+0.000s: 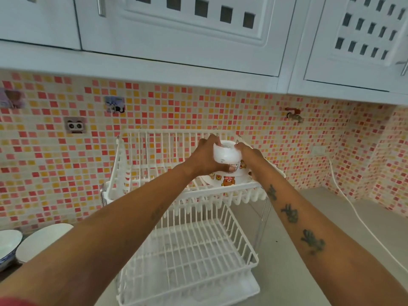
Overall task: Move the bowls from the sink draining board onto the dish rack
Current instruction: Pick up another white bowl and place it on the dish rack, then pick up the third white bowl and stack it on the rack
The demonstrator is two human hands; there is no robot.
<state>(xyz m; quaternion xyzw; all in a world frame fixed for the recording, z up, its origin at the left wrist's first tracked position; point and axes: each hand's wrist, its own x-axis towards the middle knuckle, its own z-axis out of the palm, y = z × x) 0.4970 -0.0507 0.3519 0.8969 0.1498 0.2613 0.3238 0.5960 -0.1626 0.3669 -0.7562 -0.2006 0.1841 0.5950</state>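
Observation:
A white bowl with bear pictures (228,176) is upside down over the upper tier of the white two-tier dish rack (141,173), its rim low against the rack's front rail. My left hand (204,156) grips its base from the left, thumb across the side. My right hand (248,154) holds it from the right. Two more bowls sit at the lower left edge: a plain white bowl (42,240) and a blue-patterned bowl (7,246), both partly cut off by the frame and my left arm.
The rack's lower tier (194,257) holds no dishes. White wall cabinets (187,29) hang overhead. A white cable (344,195) runs down the mosaic-tiled wall onto the grey counter (293,228) at right. A small red tap (292,113) sticks out of the wall.

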